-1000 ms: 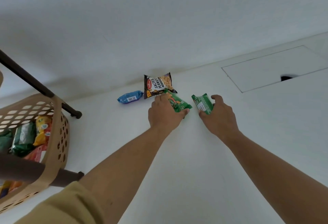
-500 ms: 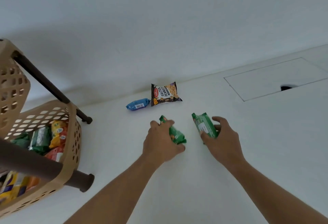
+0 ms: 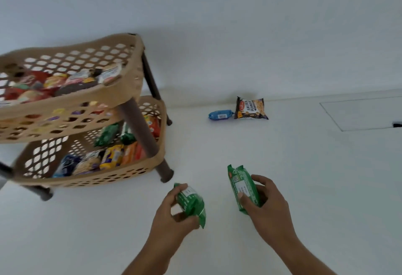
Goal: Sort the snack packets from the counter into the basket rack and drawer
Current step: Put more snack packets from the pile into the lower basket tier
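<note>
My left hand point(image 3: 174, 216) grips a green snack packet point(image 3: 191, 203) above the white counter point(image 3: 304, 187). My right hand point(image 3: 272, 207) grips a second green packet point(image 3: 241, 185), held upright. Both hands hover in front of me, right of the tan two-tier basket rack point(image 3: 121, 98). Its upper and lower baskets hold several colourful packets. Far back by the wall lie a blue packet point(image 3: 220, 115) and a black salted peanut packet point(image 3: 250, 109). No drawer is in view.
The rack stands on dark brown legs point(image 3: 141, 135) at the left. A rectangular panel outline point(image 3: 359, 113) with a dark notch is set into the counter at the far right. A white wall rises behind the counter.
Both hands lifted their green packets off the counter and drew them back toward me. The view swung left, bringing the whole basket rack into sight.
</note>
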The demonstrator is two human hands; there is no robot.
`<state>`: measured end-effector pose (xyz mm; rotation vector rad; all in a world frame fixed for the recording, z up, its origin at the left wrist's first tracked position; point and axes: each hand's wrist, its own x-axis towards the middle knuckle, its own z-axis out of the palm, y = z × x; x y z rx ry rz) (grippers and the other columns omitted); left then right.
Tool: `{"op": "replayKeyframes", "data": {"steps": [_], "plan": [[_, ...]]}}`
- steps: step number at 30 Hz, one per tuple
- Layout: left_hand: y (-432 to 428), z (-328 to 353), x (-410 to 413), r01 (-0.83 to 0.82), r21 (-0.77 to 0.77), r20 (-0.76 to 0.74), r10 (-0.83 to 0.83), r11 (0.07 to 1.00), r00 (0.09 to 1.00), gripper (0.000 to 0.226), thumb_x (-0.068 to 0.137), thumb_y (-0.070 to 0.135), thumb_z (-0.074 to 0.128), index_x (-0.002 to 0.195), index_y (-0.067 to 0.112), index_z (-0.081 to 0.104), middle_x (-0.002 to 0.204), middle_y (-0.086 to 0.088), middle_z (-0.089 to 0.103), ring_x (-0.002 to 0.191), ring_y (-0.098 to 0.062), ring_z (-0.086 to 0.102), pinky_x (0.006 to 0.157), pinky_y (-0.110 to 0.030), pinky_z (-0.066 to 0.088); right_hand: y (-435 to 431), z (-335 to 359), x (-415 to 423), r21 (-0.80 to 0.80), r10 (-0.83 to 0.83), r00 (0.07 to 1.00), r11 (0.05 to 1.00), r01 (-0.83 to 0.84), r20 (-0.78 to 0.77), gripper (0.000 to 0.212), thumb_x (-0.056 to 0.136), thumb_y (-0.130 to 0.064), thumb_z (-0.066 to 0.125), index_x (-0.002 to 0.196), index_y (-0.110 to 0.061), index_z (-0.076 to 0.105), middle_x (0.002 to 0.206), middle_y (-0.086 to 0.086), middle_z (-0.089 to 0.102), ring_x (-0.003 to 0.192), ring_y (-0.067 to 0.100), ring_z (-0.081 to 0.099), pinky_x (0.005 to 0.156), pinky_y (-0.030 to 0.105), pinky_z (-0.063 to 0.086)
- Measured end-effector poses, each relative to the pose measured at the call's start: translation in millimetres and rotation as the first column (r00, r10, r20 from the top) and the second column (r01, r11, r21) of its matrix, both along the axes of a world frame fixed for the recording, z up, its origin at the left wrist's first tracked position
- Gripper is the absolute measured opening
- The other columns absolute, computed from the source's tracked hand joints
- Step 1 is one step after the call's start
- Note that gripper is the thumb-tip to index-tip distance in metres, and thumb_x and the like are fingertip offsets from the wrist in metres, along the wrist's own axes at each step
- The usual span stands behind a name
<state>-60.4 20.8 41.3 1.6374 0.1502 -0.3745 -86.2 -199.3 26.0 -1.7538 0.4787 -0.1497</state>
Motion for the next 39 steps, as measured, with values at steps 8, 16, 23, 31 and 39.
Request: {"op": "replayKeyframes", "data": {"steps": [8,16,23,31,39], "plan": [[81,8,-37,-0.173,-0.387,-0.211,0.095,0.906,0.973,0.097,0.029,0.008,0.096,0.119,0.015,0.062,0.112,-0.024,0.062,0.080,-0.033,0.069,0.060,-0.039,0.057,80,-4,-15,0.058,0.089,0.996,0.995,-0.087,-0.032,0.041,0.081,-0.019,0.078,0.115,-0.032,0.058,0.093,-0.009,0.075,0.078,0.008,0.072,0.061,0.027,0.059],[214,13,-42,-0.131,-0.374,-0.148,0.080,0.918,0.986,0.100,0.021,0.027,0.102,0.115,0.024,0.070,0.107,-0.020,0.069,0.075,-0.031,0.070,0.056,-0.034,0.056,195,1,-21,0.077,0.084,0.994,0.994,-0.079,-0.064,0.042,0.077,-0.008,0.080,0.112,-0.024,0.062,0.090,-0.003,0.076,0.081,0.021,0.073,0.055,0.029,0.059],[332,30,-22,-0.105,-0.219,-0.023,0.102,0.970,0.995,0.085,0.046,-0.003,0.093,0.122,0.025,0.064,0.121,-0.006,0.067,0.086,-0.037,0.073,0.066,-0.037,0.058,305,20,-16,0.045,0.109,0.993,0.993,-0.106,-0.055,0.039,0.080,-0.013,0.078,0.112,-0.027,0.060,0.091,-0.004,0.076,0.071,0.009,0.073,0.051,0.018,0.053],[377,76,20,-0.031,0.271,0.382,-0.078,0.962,0.921,0.110,0.061,0.028,0.092,0.142,0.057,0.024,0.123,0.023,0.048,0.078,-0.010,0.069,0.062,-0.027,0.059,368,60,19,-0.127,0.210,0.977,0.969,-0.214,-0.041,0.029,0.091,-0.030,0.066,0.119,-0.034,0.064,0.093,-0.015,0.075,0.077,-0.001,0.070,0.067,0.020,0.053],[352,74,82,-0.146,0.549,0.532,-0.209,0.823,0.821,0.097,0.061,0.054,0.078,0.143,0.034,0.030,0.133,0.017,0.045,0.120,-0.004,0.045,0.097,-0.028,0.046,377,90,103,-0.301,0.250,0.967,0.926,-0.227,0.039,0.019,0.097,-0.035,0.056,0.111,-0.026,0.065,0.089,-0.009,0.072,0.086,0.007,0.067,0.082,0.039,0.055]]}}
